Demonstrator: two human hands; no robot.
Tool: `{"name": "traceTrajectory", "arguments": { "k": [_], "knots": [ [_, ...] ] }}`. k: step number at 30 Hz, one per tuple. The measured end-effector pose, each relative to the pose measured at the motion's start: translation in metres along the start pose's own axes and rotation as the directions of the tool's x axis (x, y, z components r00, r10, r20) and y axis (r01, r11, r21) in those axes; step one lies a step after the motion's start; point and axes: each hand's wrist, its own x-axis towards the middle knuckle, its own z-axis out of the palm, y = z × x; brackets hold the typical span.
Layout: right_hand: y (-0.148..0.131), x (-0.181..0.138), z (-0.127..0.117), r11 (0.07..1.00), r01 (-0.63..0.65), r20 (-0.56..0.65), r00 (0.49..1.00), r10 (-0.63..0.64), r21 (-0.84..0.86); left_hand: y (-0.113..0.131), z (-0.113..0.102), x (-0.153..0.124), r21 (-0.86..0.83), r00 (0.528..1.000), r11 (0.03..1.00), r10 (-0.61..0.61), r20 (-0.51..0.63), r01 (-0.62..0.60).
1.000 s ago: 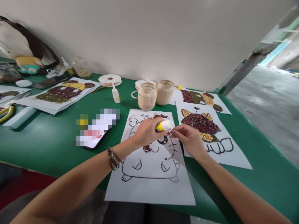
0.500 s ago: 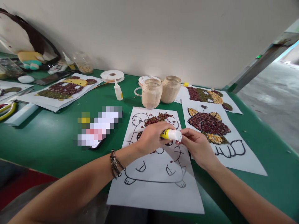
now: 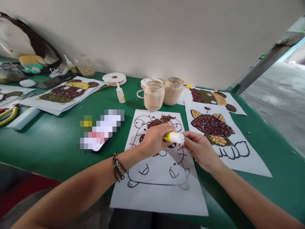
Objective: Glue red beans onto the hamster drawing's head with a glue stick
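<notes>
- Covering most of the view, a green surface [image 3: 47,143] is backed by a plain pale wall [image 3: 152,38] on the far side.
- A grey concrete floor [image 3: 281,98] is seen beyond the surface's right edge.
- A white sheet with an outlined animal [image 3: 157,190] lies at the near middle, its lower edge close to the near edge of the surface. Red beans are massed at the top of the drawing.
- A glue bottle [image 3: 175,137] is held just above this sheet. The left hand [image 3: 153,141] has its grip closed around the yellow-labelled body, and the right hand [image 3: 200,149] has a narrow fingertip grip pinched on the white tip.
- Two jars [image 3: 154,95] stand just beyond the sheet's far edge, with a tape roll [image 3: 114,77] and a small bottle [image 3: 120,94] to their left.
- A phone [image 3: 101,130] lies just left of the sheet.
- Finished bean pictures [image 3: 212,125] are laid just right of the sheet, and another [image 3: 66,92] is well apart at the far left.
- Bare green is left open between the phone and the near edge, and along the right edge.
</notes>
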Motion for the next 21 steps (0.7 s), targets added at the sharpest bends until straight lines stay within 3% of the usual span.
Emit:
{"name": "traceTrajectory", "arguments": {
  "k": [7,10,13,16,18,21],
  "knots": [
    [-0.001,-0.001,0.001,0.995,-0.073,0.003,0.997,0.073,0.07,0.003,0.0,0.002,0.017,0.998,0.998,-0.063,0.014,0.063],
    [-0.001,0.001,-0.003,1.0,0.017,-0.006,1.0,-0.017,0.01,0.006,0.0,0.002,0.006,0.995,0.996,-0.094,0.019,0.094],
    [-0.004,0.0,-0.01,0.968,0.199,-0.083,0.973,-0.213,-0.153,0.007,0.001,0.002,0.033,0.992,0.991,-0.127,0.011,0.126],
    [-0.012,-0.007,-0.015,0.81,0.424,-0.095,0.862,-0.498,-0.405,0.008,0.001,0.001,0.089,0.991,0.988,-0.132,0.017,0.13],
    [-0.018,-0.013,-0.016,0.618,0.55,0.005,0.749,-0.662,-0.562,0.009,0.002,0.001,0.114,0.992,0.987,-0.122,0.035,0.117],
    [-0.023,-0.02,-0.016,0.339,0.636,0.193,0.617,-0.763,-0.694,0.01,0.001,0.001,0.152,0.99,0.981,-0.129,0.056,0.119]
  ]
}}
